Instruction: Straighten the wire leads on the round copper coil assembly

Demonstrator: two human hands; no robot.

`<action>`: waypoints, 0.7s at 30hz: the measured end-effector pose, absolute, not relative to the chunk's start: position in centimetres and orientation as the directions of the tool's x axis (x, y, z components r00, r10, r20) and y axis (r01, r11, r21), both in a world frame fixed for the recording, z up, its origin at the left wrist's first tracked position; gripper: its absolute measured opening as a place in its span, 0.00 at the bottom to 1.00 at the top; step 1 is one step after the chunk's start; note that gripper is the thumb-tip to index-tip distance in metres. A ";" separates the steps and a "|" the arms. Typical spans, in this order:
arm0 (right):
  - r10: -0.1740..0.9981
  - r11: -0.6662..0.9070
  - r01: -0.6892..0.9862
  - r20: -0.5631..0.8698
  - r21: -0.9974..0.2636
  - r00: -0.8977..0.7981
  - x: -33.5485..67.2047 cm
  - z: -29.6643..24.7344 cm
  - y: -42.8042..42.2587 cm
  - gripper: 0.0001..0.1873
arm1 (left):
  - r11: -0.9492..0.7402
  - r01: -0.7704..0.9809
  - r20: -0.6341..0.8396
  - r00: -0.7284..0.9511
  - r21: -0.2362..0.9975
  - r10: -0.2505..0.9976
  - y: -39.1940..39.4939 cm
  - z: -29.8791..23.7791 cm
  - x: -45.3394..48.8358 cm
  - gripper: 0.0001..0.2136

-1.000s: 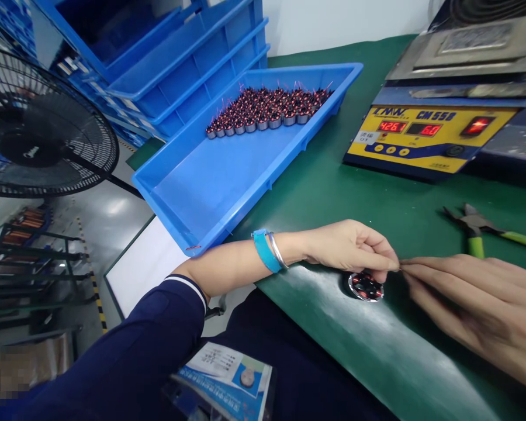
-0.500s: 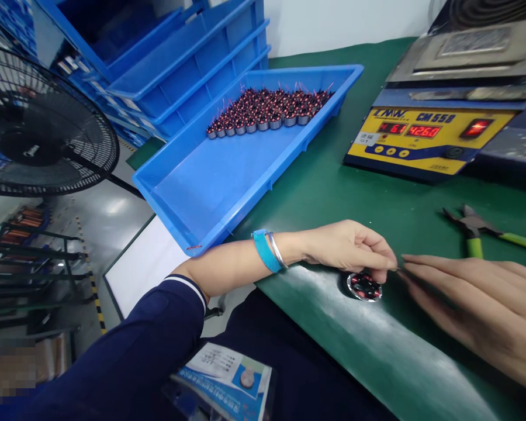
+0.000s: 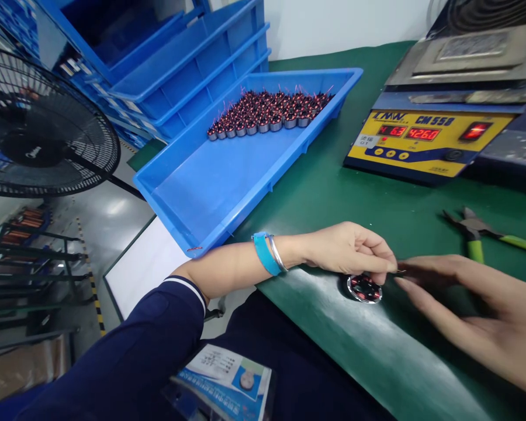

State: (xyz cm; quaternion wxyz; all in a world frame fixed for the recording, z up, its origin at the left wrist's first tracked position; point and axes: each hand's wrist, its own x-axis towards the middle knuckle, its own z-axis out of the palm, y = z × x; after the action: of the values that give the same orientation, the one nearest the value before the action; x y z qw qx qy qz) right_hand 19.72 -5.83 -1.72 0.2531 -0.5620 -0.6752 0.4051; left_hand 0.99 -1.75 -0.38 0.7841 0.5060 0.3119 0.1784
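Note:
My left hand is closed in a pinch on thin wire, just above a round motor stator with copper-red windings and a silver rim. The stator lies on the green table, touching or very near my left fingers. Past those fingertips a short bit of wire sticks out to the right. Thumb and forefinger of my right hand meet around this wire end; the exact contact is hard to see. Its other fingers are mostly hidden behind.
A blue tray holds many similar stators at its far end. Green-handled cutters lie beyond my right hand. Behind them stands a yellow-fronted heating unit with lit red digits. Stacked blue crates and a fan are at left.
My right hand has turned: its fingers were stretched out flat, and now thumb and forefinger curve apart behind the tips. The left hand and the stator have barely moved.

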 end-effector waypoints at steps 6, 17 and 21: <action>0.981 0.192 0.686 0.149 -0.701 -0.121 21.4 -3.2 -7.6 0.31 | 0.402 0.044 -0.301 0.738 0.915 0.604 -1.7 -0.6 1.0 0.05; 0.703 0.680 0.686 0.498 -0.259 -0.508 20.5 -1.7 -6.4 0.14 | 0.386 0.066 -0.299 0.755 0.920 0.584 -1.9 -0.7 0.9 0.05; 0.283 0.854 0.481 0.596 0.201 -0.752 20.4 -1.2 -5.6 0.12 | 0.385 0.071 -0.309 0.735 0.920 0.603 -1.9 -0.4 1.0 0.04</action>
State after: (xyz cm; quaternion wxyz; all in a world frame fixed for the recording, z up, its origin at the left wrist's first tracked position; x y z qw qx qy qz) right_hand 20.38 -5.55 -1.22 0.2846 -0.2077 -0.9197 -0.1733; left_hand 0.95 -1.93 -0.43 0.7681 0.5270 0.3199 0.1732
